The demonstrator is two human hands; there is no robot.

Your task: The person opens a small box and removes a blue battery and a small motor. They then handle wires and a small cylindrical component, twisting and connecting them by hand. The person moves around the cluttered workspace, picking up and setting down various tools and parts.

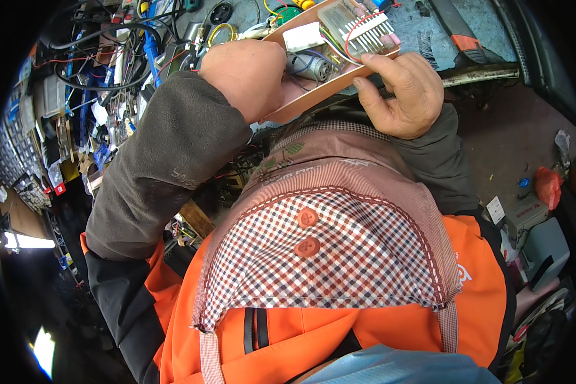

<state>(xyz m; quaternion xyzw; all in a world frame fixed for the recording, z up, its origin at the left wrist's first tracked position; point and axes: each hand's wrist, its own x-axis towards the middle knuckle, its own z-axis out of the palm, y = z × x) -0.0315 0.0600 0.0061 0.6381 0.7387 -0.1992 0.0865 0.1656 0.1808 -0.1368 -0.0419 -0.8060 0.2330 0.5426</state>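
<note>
At the upper middle sits an open, tan, shallow housing (323, 94), tilted with its right end higher. In it lie a silver cylindrical motor (312, 66), a white block (302, 37) and a board part with pale metal fins (369, 33). Red, yellow and dark wires run between them. My right hand (403, 96) grips the housing's near right corner, index finger at the rim and thumb against the outer wall. Over the housing's left end bends my left hand (246, 72). Its back shows, but its fingers are hidden, so I cannot tell what they hold.
Tangled cables (118, 45), tools and small parts crowd the left side. A dark-handled tool with an orange band (457, 32) rests on the blue-grey bench top (416, 29) at upper right. On the floor at right are a red plastic bag (548, 185) and a grey box (527, 212).
</note>
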